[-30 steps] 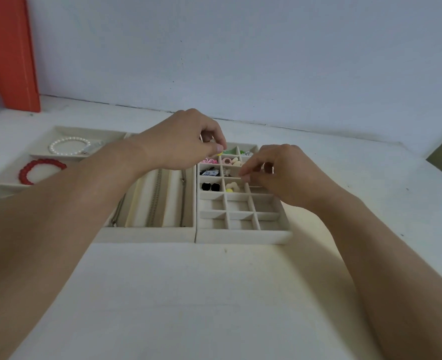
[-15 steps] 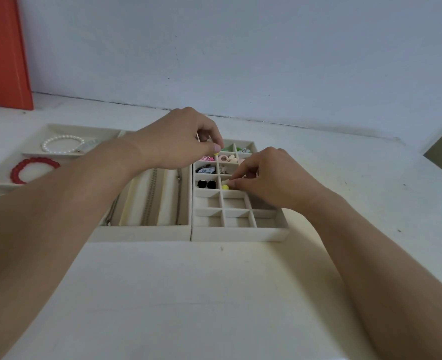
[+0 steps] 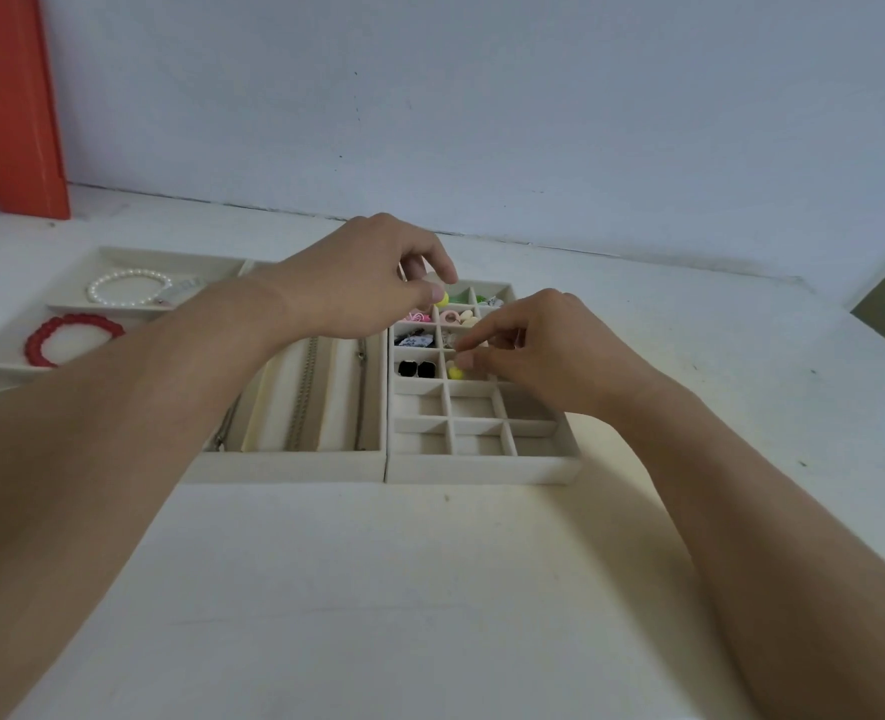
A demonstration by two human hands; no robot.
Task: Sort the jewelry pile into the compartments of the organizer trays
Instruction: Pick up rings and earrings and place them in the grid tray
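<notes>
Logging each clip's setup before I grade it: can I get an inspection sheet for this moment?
Surface: white table, bare patch in front.
Job's things: grid tray partly filled; black earrings; chain tray; pearl bracelet; red bracelet.
Clutter: nothing seen.
Grips: left hand pinches a yellow bead; right hand fingertips at another yellow bead, grip unclear.
Cables: nothing seen.
Surroundings: pale wall, orange panel.

Plain room: white table (image 3: 430, 589), bare wall (image 3: 482, 96)
</notes>
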